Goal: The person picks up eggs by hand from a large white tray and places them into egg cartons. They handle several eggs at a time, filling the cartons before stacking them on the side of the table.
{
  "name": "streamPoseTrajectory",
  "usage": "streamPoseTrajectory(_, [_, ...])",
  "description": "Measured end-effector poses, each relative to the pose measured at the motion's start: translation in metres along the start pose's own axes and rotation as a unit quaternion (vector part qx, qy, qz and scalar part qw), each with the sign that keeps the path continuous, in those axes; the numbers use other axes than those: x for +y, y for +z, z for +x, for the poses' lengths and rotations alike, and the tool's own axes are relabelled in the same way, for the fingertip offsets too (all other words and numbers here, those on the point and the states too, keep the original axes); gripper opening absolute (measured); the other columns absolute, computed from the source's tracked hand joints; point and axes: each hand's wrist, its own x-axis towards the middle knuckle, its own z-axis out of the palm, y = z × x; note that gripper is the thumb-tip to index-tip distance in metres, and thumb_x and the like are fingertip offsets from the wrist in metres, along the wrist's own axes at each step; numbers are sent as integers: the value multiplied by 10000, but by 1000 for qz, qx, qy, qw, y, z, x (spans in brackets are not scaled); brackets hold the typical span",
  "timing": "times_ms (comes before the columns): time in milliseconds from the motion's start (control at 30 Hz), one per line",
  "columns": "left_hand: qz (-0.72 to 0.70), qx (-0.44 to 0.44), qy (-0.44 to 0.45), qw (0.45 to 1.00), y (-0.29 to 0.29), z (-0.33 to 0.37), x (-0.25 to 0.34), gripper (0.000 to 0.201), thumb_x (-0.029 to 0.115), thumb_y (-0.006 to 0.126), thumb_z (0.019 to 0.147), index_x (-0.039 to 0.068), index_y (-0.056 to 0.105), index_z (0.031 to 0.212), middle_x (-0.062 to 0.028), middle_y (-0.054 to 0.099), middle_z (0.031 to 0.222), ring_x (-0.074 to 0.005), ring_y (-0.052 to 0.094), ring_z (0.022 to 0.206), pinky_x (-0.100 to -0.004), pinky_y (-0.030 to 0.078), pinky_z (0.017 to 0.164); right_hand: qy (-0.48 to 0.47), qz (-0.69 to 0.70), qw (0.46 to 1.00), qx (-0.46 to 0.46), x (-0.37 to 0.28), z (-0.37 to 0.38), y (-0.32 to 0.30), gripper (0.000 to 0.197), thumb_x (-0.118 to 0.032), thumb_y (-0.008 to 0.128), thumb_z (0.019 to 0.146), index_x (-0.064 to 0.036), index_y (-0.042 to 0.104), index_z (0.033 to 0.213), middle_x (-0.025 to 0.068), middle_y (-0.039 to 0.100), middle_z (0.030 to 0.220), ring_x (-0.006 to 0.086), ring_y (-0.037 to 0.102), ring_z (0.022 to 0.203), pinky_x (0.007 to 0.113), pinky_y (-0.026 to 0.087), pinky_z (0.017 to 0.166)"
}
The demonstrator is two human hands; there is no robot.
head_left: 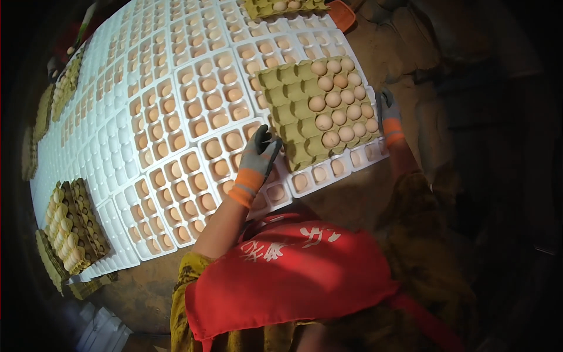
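Note:
A yellow-green pulp egg tray (285,105) lies across white foam trays in front of me. Its right part holds several pale brown eggs (333,100); the cups on its left are bare. My left hand (258,155), in a grey glove with dark fingertips and an orange cuff, hovers over a foam tray left of the pulp tray, fingers apart and somewhat bent. Beside the pulp tray's right edge is my right hand (389,110), gloved alike, its fingers stretched out along that edge. Shadow hides whether they touch it. Neither hand visibly holds an egg.
White foam trays (167,155) cover the table, many filled with eggs. Stacked pulp trays (76,226) stand at the left edge. Another pulp tray (258,8) with eggs lies at the far side near an orange container (342,16). A person's gloved hand (54,66) shows far left.

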Motion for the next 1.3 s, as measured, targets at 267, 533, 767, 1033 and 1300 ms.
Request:
streamPoseTrajectory(267, [6, 89, 74, 993, 47, 25, -21, 704, 21, 740, 870, -6, 420, 1497, -134, 624, 1356, -199, 633, 1161, -310, 526, 983, 52, -199, 954, -217, -44, 28, 27, 481, -331, 537, 1055, 26, 591, 1373, 114, 645, 1339, 165, 608, 1148, 329, 487, 991])
streamPoseTrajectory(533, [3, 72, 95, 993, 53, 12, -4, 703, -88, 552, 889, -26, 333, 1554, -172, 453, 1543, -229, 422, 1431, -324, 340, 1177, 110, 268, 930, -226, 74, 17, 10, 446, -264, 497, 1075, 34, 528, 1405, 98, 657, 1296, 231, 649, 1146, 361, 535, 999])
streamPoseTrajectory(767, [16, 169, 119, 978, -80, -50, 35, 559, 9, 526, 931, -44, 454, 1482, -164, 624, 1366, -212, 590, 1251, -315, 456, 1056, 94, 139, 955, -245, -106, -74, 71, 413, -216, 553, 1053, 69, 578, 1351, 128, 623, 1353, 204, 588, 1218, 343, 468, 1074])
streamPoseTrajectory(1033, [14, 251, 140, 958, -301, -88, 6, 472, -18, 523, 977, -65, 501, 1446, -125, 637, 1333, -175, 623, 1151, -301, 507, 994, 247, 251, 912, -212, -191, -193, 256, 324, -289, 729, 951, -44, 722, 1163, -92, 532, 771, 39, 422, 645, 231, 328, 545])
streamPoseTrajectory(1300, [481, 324, 209, 787, -312, -121, 38, 450, 209, 675, 917, 85, 613, 1345, -205, 578, 1320, -415, 527, 1223, -478, 437, 1060, 133, 249, 918, -280, -208, -227, 250, 363, -128, 676, 958, 12, 652, 1292, 67, 701, 1151, 125, 606, 1003, 284, 496, 891])
